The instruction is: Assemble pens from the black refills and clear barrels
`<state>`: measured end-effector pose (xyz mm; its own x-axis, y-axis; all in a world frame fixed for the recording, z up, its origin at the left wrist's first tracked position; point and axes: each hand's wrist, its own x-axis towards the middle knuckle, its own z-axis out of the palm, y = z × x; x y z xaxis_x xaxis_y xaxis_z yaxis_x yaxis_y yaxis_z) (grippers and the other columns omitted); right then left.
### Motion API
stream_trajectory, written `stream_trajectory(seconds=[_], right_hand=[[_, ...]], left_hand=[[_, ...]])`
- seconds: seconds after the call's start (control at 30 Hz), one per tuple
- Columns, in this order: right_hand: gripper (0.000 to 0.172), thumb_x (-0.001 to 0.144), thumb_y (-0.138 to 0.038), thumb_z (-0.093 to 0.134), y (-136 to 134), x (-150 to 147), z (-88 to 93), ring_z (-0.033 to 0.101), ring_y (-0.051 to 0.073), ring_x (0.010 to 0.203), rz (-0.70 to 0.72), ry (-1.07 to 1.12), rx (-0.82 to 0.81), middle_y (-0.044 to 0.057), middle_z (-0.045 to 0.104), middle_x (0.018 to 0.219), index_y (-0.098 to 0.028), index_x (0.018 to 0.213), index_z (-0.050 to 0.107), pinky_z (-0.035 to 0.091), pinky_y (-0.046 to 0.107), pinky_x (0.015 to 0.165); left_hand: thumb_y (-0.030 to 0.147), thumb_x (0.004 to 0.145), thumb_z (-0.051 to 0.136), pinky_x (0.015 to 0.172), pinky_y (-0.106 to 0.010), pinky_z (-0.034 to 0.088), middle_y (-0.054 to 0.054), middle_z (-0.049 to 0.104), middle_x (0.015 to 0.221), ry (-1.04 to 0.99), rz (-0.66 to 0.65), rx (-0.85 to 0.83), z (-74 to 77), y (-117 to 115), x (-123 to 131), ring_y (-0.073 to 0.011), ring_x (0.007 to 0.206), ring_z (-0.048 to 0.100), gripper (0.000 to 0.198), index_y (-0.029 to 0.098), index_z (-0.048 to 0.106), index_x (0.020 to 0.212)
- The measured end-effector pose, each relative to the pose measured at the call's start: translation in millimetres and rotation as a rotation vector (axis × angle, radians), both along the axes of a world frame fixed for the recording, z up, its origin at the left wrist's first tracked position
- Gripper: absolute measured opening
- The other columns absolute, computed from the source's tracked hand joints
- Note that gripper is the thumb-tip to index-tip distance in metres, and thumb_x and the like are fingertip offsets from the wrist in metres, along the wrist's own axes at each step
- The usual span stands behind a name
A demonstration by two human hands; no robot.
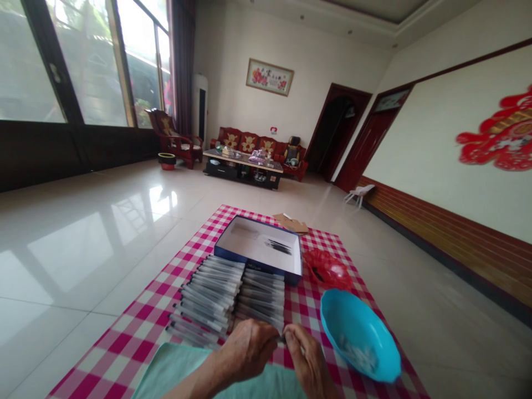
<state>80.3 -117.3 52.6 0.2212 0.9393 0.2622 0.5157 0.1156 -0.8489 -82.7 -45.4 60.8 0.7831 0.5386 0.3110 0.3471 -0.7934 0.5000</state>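
From the head camera, two bare hands meet low in the middle, over a light green cloth [170, 366]. The left hand [251, 346] has its fingers closed around one end of a small dark piece [281, 338]. The right hand [306, 357] pinches the other end with its fingertips. The small dark piece is in between the hands, and its long way seems to go from side to side, left to right. Fingers hide most of it, so I cannot tell which end is its tip.

Just past the hands are two piles of pens. The left pile [210, 291] lies mostly sideways, a bit slanted, with dark ends to the left and the right ends a little nearer. The right pile [262, 296] lies sideways too, and the hands cover some of its near edge.

Behind the piles is a box [249, 235], white inside with blue sides, and thin black sticks [279, 246] lie in it. To the right are a red dish [328, 269] and, nearer, a blue bowl [374, 327] with small pale bits [359, 354] at the bottom. Brown cardboard [293, 224] lies behind the box. A pink and white checked cloth [137, 316] is under it all.
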Motion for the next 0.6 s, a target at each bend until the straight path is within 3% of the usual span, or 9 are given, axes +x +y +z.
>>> stream_trajectory(seconds=[0.1, 0.33, 0.53, 0.6], right_hand=[[0.024, 0.090, -0.036, 0.045, -1, 3, 0.1, 0.055, 0.014, 0.069, 0.128, -0.087, -0.057, 0.000, 0.056, 0.072, -0.021, 0.074, 0.054, 0.042, 0.023, 0.065], [0.041, 0.089, -0.049, 0.038, 0, 0, -11.8, 0.046, 0.016, 0.052, -0.033, 0.009, -0.163, -0.001, 0.049, 0.053, -0.024, 0.058, 0.046, 0.037, 0.027, 0.051], [0.037, 0.085, -0.051, 0.047, 1, -3, -0.9, 0.047, 0.014, 0.055, 0.049, 0.062, -0.175, -0.001, 0.050, 0.057, -0.023, 0.060, 0.051, 0.037, 0.025, 0.052], [0.041, 0.085, -0.053, 0.046, 2, -2, -1.6, 0.044, 0.012, 0.053, 0.012, 0.092, -0.186, -0.003, 0.049, 0.055, -0.021, 0.060, 0.051, 0.034, 0.024, 0.050]], left_hand=[[0.017, 0.084, 0.047, 0.053, -0.024, 0.033, -0.001, 0.064, 0.064, 0.011, 0.004, -0.003, 0.0, -1, 0, -0.0149, 0.059, 0.060, 0.018, 0.019, 0.057, 0.070], [0.016, 0.086, 0.046, 0.058, -0.022, 0.039, -0.003, 0.067, 0.068, 0.002, -0.023, -0.037, 5.4, -2, 1, -0.0166, 0.064, 0.064, 0.020, 0.019, 0.064, 0.076], [0.017, 0.087, 0.046, 0.063, -0.024, 0.045, -0.002, 0.066, 0.071, 0.001, -0.022, -0.019, 5.5, -2, -1, -0.0169, 0.066, 0.063, 0.020, 0.020, 0.065, 0.081], [0.021, 0.085, 0.051, 0.071, -0.030, 0.048, -0.005, 0.067, 0.082, -0.050, 0.036, 0.034, 3.2, 1, -2, -0.0203, 0.075, 0.062, 0.017, 0.020, 0.065, 0.094]])
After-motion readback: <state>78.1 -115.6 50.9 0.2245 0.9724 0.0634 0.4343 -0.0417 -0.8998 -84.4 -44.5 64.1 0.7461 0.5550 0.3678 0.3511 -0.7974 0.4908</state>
